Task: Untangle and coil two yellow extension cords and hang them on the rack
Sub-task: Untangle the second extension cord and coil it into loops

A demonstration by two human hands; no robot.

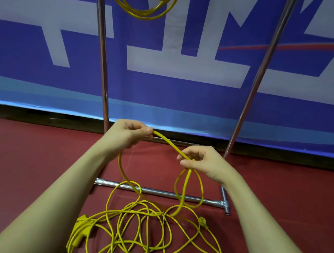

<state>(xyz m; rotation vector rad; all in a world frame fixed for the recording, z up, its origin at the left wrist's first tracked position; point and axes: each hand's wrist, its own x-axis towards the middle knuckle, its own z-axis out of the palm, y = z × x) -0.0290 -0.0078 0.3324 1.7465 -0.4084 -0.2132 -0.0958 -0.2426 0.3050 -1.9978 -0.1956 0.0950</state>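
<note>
My left hand (128,135) grips the yellow cord (168,142), fingers curled round it, and my right hand (201,162) pinches the same cord a little to the right, holding a couple of small loops that hang below it. A short stretch runs taut between the two hands. From my left hand the cord drops in a curve to the tangled pile (145,234) on the red floor (22,162), near me and between my forearms. A yellow socket block (81,231) lies at the pile's left edge and a yellow plug (202,222) at its right. The rack's (102,52) near base bar lies on the floor just beyond the pile. A coiled yellow cord (147,1) hangs high on the rack, at the far top, before a blue banner (186,95).
</note>
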